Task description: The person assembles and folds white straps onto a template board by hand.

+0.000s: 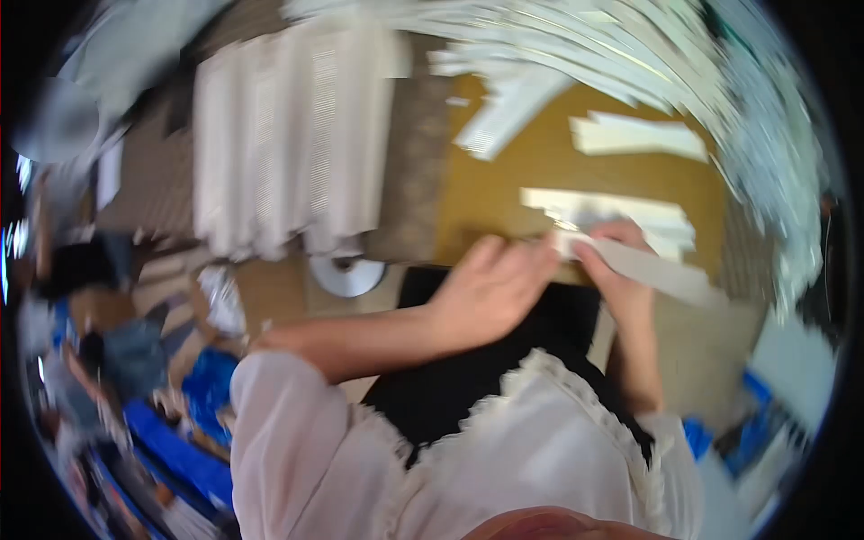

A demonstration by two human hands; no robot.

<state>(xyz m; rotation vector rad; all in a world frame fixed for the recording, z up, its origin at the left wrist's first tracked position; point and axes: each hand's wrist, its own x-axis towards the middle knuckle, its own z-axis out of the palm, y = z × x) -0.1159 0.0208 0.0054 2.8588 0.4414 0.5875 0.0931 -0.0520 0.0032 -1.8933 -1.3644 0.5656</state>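
My left hand (499, 288) reaches in from the left, its fingers together at one end of a white strip. My right hand (621, 265) pinches that white strip (661, 274), which sticks out to the right past the hand. Both hands nearly meet over the front edge of a yellow-brown board (504, 193). Just beyond them several white strips (666, 227) lie on the board. Whatever is between my left fingertips is blurred and too small to tell.
Stacked white strips (288, 144) stand at the upper left, with a shiny disc (346, 275) below them. More strips (639, 137) and a long white pile (612, 45) lie at the top. Clear plastic (774, 153) hangs at the right. Blurred people are at the far left.
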